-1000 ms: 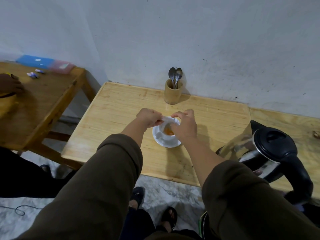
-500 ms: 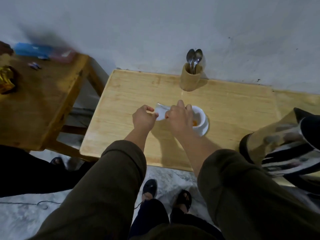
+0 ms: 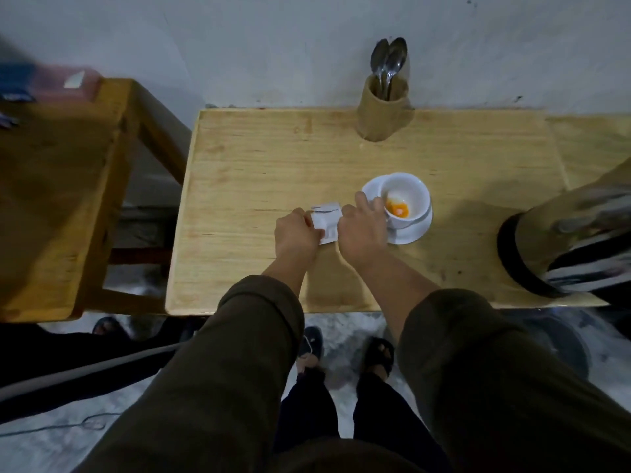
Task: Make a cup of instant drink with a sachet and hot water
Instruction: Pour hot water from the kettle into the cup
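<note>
pale wood table (image 3: 259,172) against grey wall (image 3: 239,46); both hands' fingers pinch white sachet (image 3: 326,221) beside cup (image 3: 406,199).

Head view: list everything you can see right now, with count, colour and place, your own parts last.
Table: one, light wood, centre.
Cup: one, white, on the saucer, orange powder inside.
Saucer: one, white, right of the hands.
Sachet: one, white, torn open, held between both hands left of the cup.
Spoon holder: one, tan, at the wall.
Spoons: at least two, metal, upright in the holder.
Kettle: one, black and glass, right edge, blurred.
Second table: one, darker wood, left.
Boxes: blue and pink, blurred, on the second table.
Left hand: pinching the sachet.
Right hand: pinching the sachet.
</note>
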